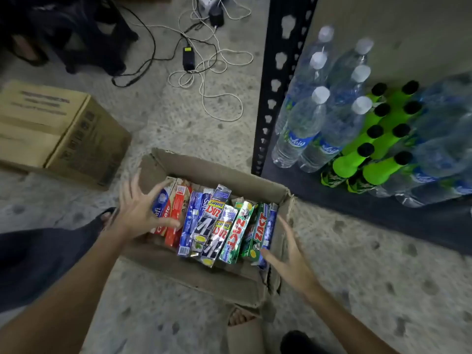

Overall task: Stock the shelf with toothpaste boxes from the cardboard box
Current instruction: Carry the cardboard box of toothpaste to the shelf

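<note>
An open cardboard box [224, 172] sits on the floor below me, filled with a row of toothpaste boxes [217, 223] in red, blue, silver and green. My left hand [139, 210] hovers with spread fingers over the red boxes at the left end of the row. My right hand [290, 259] is spread beside the blue and green boxes at the right end, its fingertips at the box's right wall. Neither hand holds anything. The dark metal shelf [383, 210] stands to the right of the box.
The shelf board carries clear water bottles [306, 123], green bottles with black caps [370, 154] and a shrink-wrapped bottle pack [441, 149]. A closed carton [58, 134] lies at the left. Cables and a power adapter [188, 58] trail across the floor beyond. My feet are beside the box.
</note>
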Available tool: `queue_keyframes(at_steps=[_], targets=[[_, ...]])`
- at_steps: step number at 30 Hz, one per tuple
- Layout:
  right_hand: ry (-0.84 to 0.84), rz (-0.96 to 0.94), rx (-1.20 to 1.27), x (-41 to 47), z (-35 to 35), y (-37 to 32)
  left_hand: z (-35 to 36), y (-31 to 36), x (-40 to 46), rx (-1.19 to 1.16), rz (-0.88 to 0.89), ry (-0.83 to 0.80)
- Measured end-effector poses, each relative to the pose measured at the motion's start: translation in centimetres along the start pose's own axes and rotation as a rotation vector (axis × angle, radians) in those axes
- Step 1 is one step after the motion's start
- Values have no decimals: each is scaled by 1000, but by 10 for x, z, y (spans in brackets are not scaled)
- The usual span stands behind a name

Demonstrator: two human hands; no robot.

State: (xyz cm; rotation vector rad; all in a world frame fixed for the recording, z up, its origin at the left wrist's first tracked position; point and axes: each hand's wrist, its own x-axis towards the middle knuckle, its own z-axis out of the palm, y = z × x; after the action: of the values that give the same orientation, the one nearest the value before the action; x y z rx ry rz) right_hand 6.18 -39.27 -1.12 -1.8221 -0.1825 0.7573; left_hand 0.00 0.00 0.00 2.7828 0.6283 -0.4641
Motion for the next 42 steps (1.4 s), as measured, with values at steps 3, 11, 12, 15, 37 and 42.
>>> queue_keyframes(at_steps=[3, 11, 12, 15, 37, 42], targets=[[2, 56, 11, 13, 11, 6, 10, -25, 18, 101, -13, 18], [215, 87, -177, 22, 35, 21, 21, -49, 24, -162, -210, -5], [241, 93, -201, 22, 35, 24, 21, -50, 25, -163, -195, 37], [259, 102, -273, 21, 28, 25, 24, -48, 22, -161, -166, 134], [277, 31, -493, -35, -82, 29, -5, 27, -43, -52, 65, 238], [312, 49, -604, -74, -151, 38, 3, 91, -79, -91, 53, 208]])
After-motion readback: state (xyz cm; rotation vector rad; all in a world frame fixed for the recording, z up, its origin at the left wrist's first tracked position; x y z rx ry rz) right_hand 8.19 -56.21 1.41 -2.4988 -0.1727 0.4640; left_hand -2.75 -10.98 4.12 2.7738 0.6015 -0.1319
